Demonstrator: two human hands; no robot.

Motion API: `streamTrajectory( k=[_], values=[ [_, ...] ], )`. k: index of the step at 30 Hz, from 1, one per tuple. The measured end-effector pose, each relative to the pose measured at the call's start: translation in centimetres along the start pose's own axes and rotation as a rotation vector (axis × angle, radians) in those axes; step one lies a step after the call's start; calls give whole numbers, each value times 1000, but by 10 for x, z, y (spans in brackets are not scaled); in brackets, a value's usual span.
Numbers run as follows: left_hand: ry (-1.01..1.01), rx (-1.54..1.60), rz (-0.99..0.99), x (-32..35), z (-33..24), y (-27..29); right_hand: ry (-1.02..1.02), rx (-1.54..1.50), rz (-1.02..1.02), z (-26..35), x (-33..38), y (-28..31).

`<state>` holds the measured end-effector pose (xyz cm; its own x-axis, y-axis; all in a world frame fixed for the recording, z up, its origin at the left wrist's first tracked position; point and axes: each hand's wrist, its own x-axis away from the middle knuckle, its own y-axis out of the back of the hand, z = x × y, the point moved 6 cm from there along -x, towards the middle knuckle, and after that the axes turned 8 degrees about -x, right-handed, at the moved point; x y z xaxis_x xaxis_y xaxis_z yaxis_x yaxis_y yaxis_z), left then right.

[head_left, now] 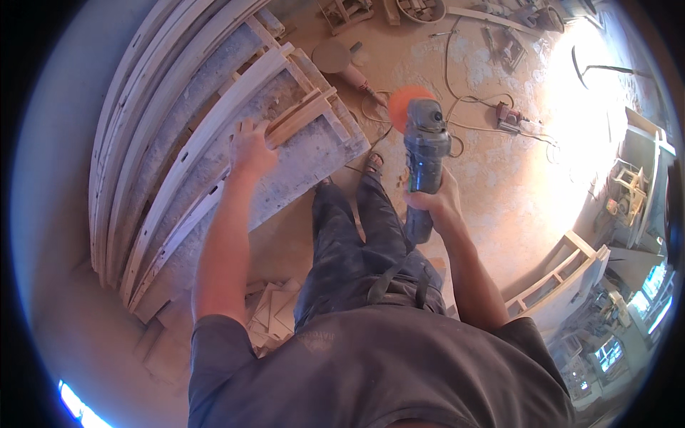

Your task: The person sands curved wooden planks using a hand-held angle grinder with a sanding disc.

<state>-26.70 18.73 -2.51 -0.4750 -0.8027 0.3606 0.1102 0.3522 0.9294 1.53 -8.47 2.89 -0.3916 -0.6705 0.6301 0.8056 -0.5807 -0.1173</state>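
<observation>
My right hand [437,198] is wrapped round the body of a grey cordless angle grinder [422,153]. The grinder's head points away from me, and an orange disc [408,103] shows at its far left side. Whether the disc is spinning I cannot tell. To the left, my left hand [253,150] grips a pale wooden frame [214,114] by the end of a short crossbar [300,116], fingers curled over the wood. The disc is apart from the frame.
Several long curved wooden frames [135,107] lean in a row at the left. A second disc-headed power tool [349,71], cords [471,107] and a red tool [508,118] lie on the dusty floor. Wood offcuts [271,310] lie beside my legs; a ladder-like frame [560,271] stands right.
</observation>
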Motion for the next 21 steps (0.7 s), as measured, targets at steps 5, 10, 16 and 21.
streamTrajectory(
  k=[5,10,16,21],
  values=[
    [-53,9,164,-2,-4,-12,37,231,59,8,-37,-28],
    [-70,-1,345,4,-12,-7,50,376,110,13,-57,-57],
    [-118,-10,467,-9,-9,-9,67,475,133,16,-77,-76],
    [-156,31,405,-8,-8,-9,26,514,151,14,-76,-71]
  ],
)
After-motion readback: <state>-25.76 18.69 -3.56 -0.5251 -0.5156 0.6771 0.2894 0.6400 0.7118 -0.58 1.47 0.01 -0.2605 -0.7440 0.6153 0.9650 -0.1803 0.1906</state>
